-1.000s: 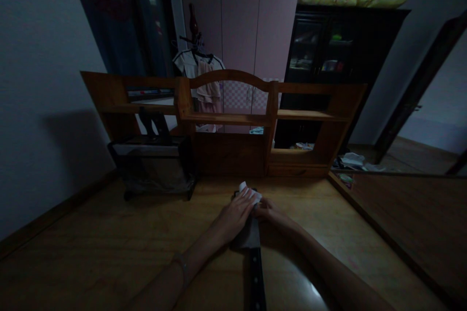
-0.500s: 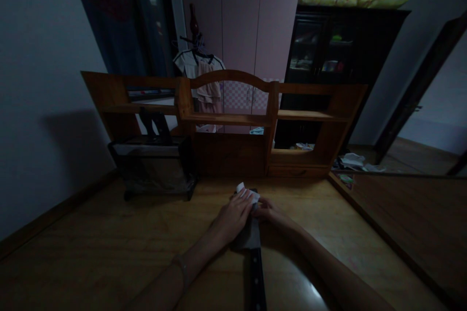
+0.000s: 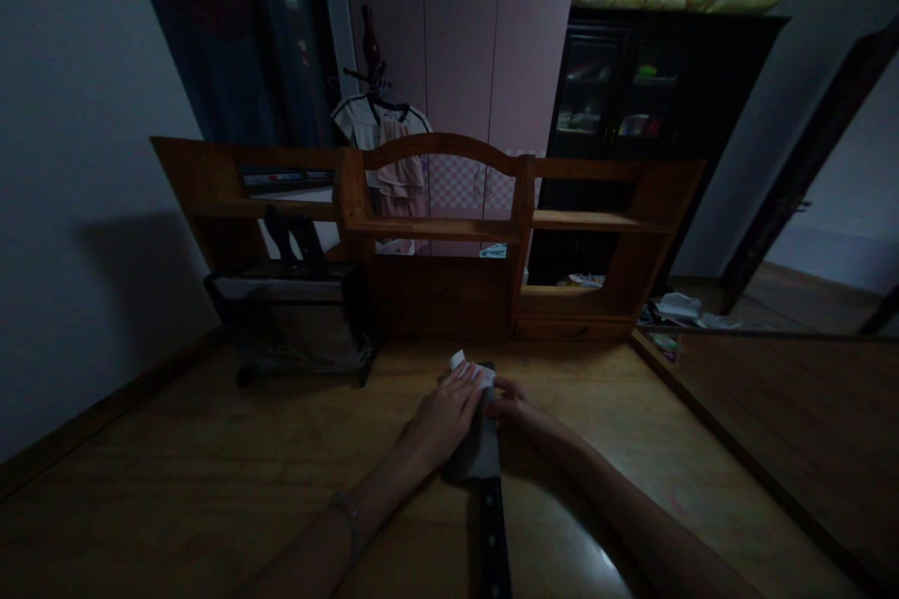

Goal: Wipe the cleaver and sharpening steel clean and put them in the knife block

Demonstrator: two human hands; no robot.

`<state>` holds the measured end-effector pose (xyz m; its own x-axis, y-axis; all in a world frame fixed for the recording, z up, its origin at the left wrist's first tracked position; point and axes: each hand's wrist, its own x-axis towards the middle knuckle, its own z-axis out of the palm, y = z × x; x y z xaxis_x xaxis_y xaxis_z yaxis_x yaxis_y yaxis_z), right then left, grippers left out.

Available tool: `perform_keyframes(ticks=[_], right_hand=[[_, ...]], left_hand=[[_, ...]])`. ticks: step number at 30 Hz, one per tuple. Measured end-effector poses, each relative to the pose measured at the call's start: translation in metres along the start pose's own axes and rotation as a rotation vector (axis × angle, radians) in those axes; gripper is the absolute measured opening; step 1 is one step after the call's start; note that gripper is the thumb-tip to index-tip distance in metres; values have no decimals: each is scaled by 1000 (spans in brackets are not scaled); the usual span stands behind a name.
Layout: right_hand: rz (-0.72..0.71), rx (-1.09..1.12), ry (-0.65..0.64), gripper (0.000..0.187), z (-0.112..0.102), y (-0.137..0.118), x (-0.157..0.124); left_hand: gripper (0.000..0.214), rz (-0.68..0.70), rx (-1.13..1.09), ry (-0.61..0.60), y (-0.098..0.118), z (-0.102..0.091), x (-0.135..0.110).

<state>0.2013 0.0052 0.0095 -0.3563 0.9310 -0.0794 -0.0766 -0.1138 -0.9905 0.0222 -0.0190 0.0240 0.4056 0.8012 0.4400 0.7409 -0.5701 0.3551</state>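
Observation:
A cleaver (image 3: 478, 454) lies on the wooden table, its broad blade pointing away from me and its black riveted handle (image 3: 494, 538) toward me. My left hand (image 3: 449, 407) lies over the blade's far part. Its fingers press a white tissue (image 3: 484, 376) against the metal, and one corner sticks up past the fingertips. At the blade's right edge, my right hand (image 3: 514, 404) pinches the far end with bent fingers. The tissue's underside is hidden, and dim light blurs the fingertips.
A knife rack (image 3: 295, 323) holding dark-handled knives stands at the table's left. Behind the hands runs a wooden shelf unit (image 3: 442, 295). A raised wooden edge (image 3: 709, 412) borders the table on the right, and a wall (image 3: 91, 206) closes off the left.
My left hand and the tissue have slid slightly left across the blade. My right hand keeps its place at the blade's edge. The view has shifted a little.

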Motion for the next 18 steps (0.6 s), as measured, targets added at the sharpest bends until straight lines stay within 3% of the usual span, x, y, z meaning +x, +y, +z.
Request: perform_keyframes(ticks=[18], right_hand=[[12,8,44,47,6,-8,-7]], left_hand=[[47,-38,20,1,-3,2,1]])
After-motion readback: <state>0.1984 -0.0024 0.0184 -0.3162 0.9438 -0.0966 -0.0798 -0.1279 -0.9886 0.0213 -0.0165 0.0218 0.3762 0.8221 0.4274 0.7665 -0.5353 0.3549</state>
